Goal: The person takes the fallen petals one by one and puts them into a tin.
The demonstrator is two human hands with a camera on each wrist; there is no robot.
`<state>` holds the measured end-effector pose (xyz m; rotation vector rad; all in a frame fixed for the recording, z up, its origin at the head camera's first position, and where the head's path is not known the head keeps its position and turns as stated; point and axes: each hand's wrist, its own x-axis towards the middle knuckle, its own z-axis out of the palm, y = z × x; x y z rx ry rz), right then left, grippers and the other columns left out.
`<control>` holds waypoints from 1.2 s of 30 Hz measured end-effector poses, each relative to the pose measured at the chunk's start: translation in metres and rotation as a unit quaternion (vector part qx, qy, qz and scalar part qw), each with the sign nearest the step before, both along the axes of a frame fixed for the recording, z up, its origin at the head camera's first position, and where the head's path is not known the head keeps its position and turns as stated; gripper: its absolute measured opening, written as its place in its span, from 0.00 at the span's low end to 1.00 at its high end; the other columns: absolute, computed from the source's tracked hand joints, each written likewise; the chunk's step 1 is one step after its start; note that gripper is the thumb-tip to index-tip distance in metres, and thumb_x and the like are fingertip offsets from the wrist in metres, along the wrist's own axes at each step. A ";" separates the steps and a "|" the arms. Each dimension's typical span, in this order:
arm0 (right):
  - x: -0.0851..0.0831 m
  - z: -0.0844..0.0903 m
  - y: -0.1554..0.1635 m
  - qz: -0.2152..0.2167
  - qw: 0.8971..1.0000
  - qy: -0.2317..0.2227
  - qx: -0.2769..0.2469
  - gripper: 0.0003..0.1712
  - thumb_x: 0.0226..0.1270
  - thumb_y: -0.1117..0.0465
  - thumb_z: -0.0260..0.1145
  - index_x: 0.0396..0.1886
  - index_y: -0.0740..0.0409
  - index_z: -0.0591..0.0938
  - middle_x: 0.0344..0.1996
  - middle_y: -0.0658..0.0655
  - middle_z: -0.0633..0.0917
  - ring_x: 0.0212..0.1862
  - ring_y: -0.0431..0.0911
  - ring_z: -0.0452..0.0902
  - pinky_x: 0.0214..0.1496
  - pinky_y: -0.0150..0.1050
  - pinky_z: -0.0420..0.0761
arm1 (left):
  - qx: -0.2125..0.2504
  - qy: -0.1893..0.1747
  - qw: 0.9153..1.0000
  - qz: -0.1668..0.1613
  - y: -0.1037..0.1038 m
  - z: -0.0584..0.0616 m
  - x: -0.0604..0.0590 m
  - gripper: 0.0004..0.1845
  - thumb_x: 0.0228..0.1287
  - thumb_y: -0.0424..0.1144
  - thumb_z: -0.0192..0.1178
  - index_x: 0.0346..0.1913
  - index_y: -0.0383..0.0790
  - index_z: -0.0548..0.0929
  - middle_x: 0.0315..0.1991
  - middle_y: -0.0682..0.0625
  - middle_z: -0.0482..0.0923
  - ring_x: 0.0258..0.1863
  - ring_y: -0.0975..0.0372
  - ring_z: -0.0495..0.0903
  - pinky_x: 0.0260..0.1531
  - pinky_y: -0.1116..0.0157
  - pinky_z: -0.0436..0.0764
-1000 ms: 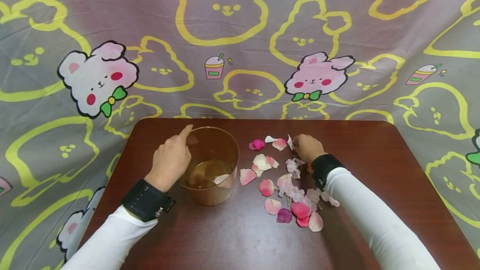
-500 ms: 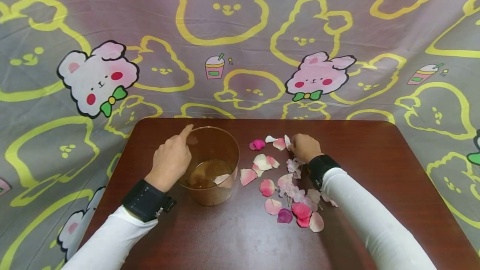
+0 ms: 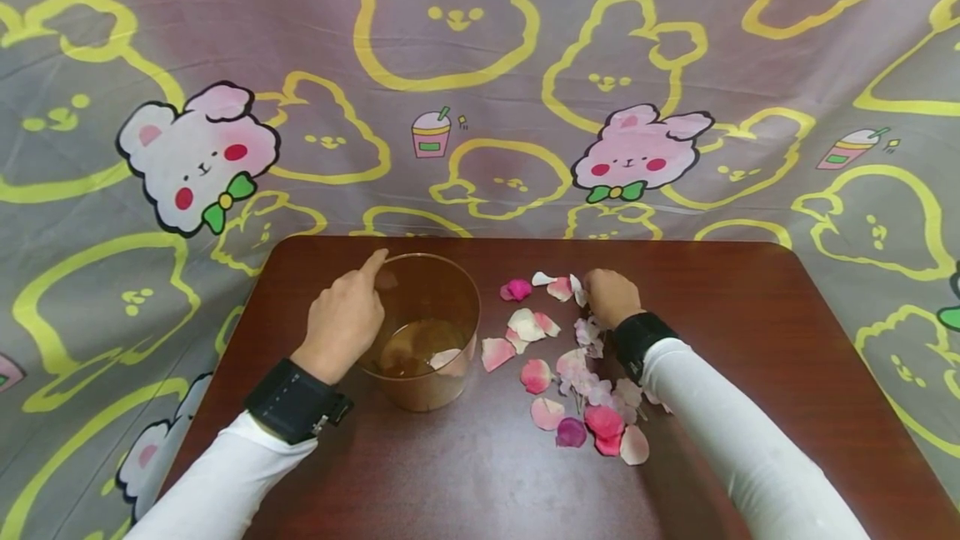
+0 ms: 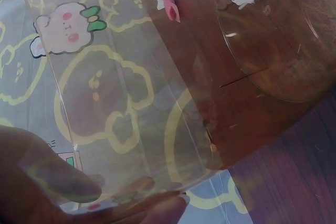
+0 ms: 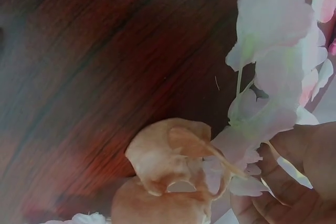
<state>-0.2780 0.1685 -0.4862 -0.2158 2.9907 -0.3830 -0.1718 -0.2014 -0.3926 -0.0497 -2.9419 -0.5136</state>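
At the left, the clear plastic cup (image 3: 423, 332) is steadied by the left hand (image 3: 341, 325), fingers curled round its near-left wall. Right of it, petals (image 3: 558, 357) lie scattered, and a pale blossom sprig (image 5: 273, 66) is pinched by the right hand (image 3: 609, 297). If gripped too loosely, the sprig could probably be dropped short of the cup.

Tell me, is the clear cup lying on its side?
No, the clear cup stands upright on the table, and the left hand grips its wall.
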 end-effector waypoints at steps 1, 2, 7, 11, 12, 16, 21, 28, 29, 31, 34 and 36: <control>0.000 0.000 0.000 -0.001 1.000 0.000 -0.003 0.11 0.70 0.67 0.60 0.29 0.59 0.85 0.24 0.57 0.82 0.31 0.51 0.78 0.34 0.46 0.77 | 0.000 -0.001 1.000 0.000 0.000 0.000 0.000 0.30 0.68 0.29 0.49 0.73 0.42 0.68 0.27 0.38 0.77 0.16 0.51 0.73 0.13 0.58 0.67; 0.000 0.000 0.001 -0.001 1.000 0.002 -0.004 0.11 0.70 0.67 0.60 0.28 0.59 0.85 0.24 0.57 0.82 0.31 0.51 0.78 0.34 0.46 0.77 | 0.000 -0.003 1.000 0.001 0.000 0.000 0.000 0.30 0.68 0.29 0.49 0.74 0.42 0.68 0.28 0.38 0.77 0.16 0.50 0.73 0.14 0.58 0.68; -0.001 0.003 0.001 -0.005 1.000 0.026 -0.010 0.12 0.70 0.67 0.59 0.27 0.60 0.84 0.21 0.57 0.81 0.28 0.52 0.78 0.30 0.45 0.74 | 0.001 -0.002 1.000 0.002 0.000 -0.001 0.000 0.30 0.68 0.29 0.49 0.73 0.43 0.68 0.30 0.36 0.79 0.19 0.47 0.77 0.15 0.55 0.70; -0.001 0.008 0.001 -0.008 0.999 0.044 -0.020 0.10 0.71 0.65 0.61 0.28 0.59 0.84 0.22 0.58 0.83 0.29 0.53 0.79 0.30 0.45 0.74 | 0.002 0.003 1.000 0.000 0.000 -0.001 0.000 0.30 0.68 0.29 0.50 0.73 0.42 0.69 0.29 0.36 0.79 0.19 0.46 0.77 0.14 0.55 0.71; -0.002 0.010 0.000 -0.008 0.999 0.047 -0.025 0.09 0.70 0.65 0.61 0.29 0.59 0.83 0.23 0.58 0.83 0.29 0.53 0.79 0.31 0.45 0.74 | 0.001 0.004 1.000 0.000 0.000 -0.002 0.001 0.30 0.68 0.29 0.50 0.73 0.42 0.69 0.29 0.36 0.78 0.18 0.47 0.76 0.14 0.55 0.70; -0.002 0.017 -0.003 -0.005 0.997 0.060 -0.052 0.07 0.71 0.64 0.62 0.32 0.59 0.83 0.27 0.60 0.85 0.32 0.54 0.81 0.33 0.47 0.75 | -0.001 0.008 1.000 0.001 -0.001 -0.001 0.001 0.30 0.67 0.29 0.50 0.73 0.42 0.69 0.27 0.37 0.78 0.15 0.50 0.73 0.13 0.57 0.67; 0.000 0.027 -0.008 0.005 0.994 0.081 -0.074 0.07 0.71 0.64 0.62 0.33 0.60 0.83 0.27 0.60 0.85 0.32 0.54 0.81 0.33 0.47 0.75 | 0.003 0.005 1.000 0.001 0.000 -0.002 0.000 0.30 0.68 0.29 0.49 0.73 0.42 0.69 0.27 0.38 0.77 0.14 0.52 0.71 0.12 0.59 0.65; 0.003 0.036 -0.016 0.027 0.990 0.105 -0.090 0.07 0.68 0.66 0.61 0.31 0.60 0.83 0.24 0.58 0.83 0.30 0.53 0.80 0.32 0.48 0.75 | 0.003 0.002 1.000 0.002 0.000 -0.002 0.000 0.29 0.68 0.29 0.50 0.73 0.42 0.69 0.29 0.36 0.79 0.15 0.51 0.72 0.13 0.58 0.67; 0.004 0.037 -0.017 0.029 0.990 0.105 -0.090 0.07 0.68 0.66 0.61 0.31 0.60 0.83 0.24 0.57 0.83 0.30 0.53 0.80 0.32 0.48 0.75 | 0.003 0.003 1.000 0.002 0.000 -0.002 0.000 0.29 0.68 0.29 0.49 0.73 0.42 0.69 0.30 0.36 0.79 0.15 0.51 0.73 0.13 0.58 0.67; 0.005 0.039 -0.020 0.031 0.990 0.102 -0.092 0.07 0.69 0.66 0.61 0.32 0.61 0.84 0.24 0.56 0.82 0.29 0.51 0.79 0.32 0.46 0.74 | 0.003 0.004 1.000 0.001 0.000 -0.002 0.000 0.29 0.68 0.29 0.49 0.73 0.42 0.69 0.30 0.35 0.79 0.15 0.50 0.73 0.13 0.58 0.67; 0.007 0.044 -0.024 0.034 0.990 0.094 -0.099 0.06 0.70 0.66 0.61 0.35 0.61 0.84 0.24 0.56 0.82 0.29 0.50 0.77 0.32 0.44 0.73 | 0.002 0.005 1.000 0.001 0.000 -0.002 0.000 0.29 0.68 0.29 0.49 0.73 0.42 0.69 0.30 0.35 0.80 0.15 0.50 0.73 0.12 0.58 0.67; 0.009 0.047 -0.026 0.037 0.990 0.091 -0.105 0.06 0.71 0.66 0.61 0.36 0.61 0.84 0.25 0.56 0.82 0.29 0.49 0.77 0.32 0.43 0.73 | 0.002 0.004 1.000 0.001 0.000 -0.003 -0.001 0.29 0.68 0.29 0.50 0.73 0.42 0.69 0.30 0.35 0.80 0.15 0.50 0.73 0.12 0.58 0.67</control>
